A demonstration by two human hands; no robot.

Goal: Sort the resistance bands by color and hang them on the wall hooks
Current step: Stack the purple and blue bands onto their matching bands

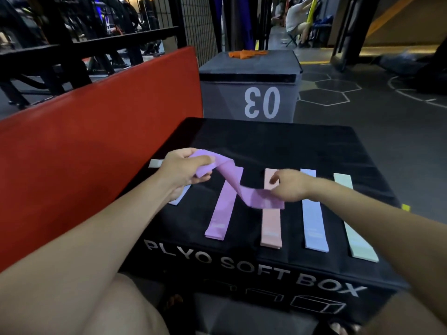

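A purple resistance band [226, 182] is being held up across the middle of the frame, twisted once along its length. Its upper end is being gripped by the left hand [183, 171], fingers and thumb curled round it. Its lower end is being pinched by the right hand [291, 186] at centre right; that end is motion-blurred.

Below the hands, a black soft box [278, 143], printed "PLYO SOFT BOX" on its near face, is being used as the counter. Four bands are lying flat on its top, side by side and apart from one another: a second purple band [222, 213] at centre, a peach band [271, 226] just right of it, a light blue band [313, 223] further right, and a pale green band [355, 228] at the far right. A further pale blue band [179, 195] is being largely hidden under the left hand. A whitish strip end [156, 163] is showing just left of that hand; whether it is a band cannot be told.

A red pad [96, 146] is standing along the left of the frame. At upper centre, a grey box marked "03" [251, 88] is carrying orange material [246, 54] on its top.
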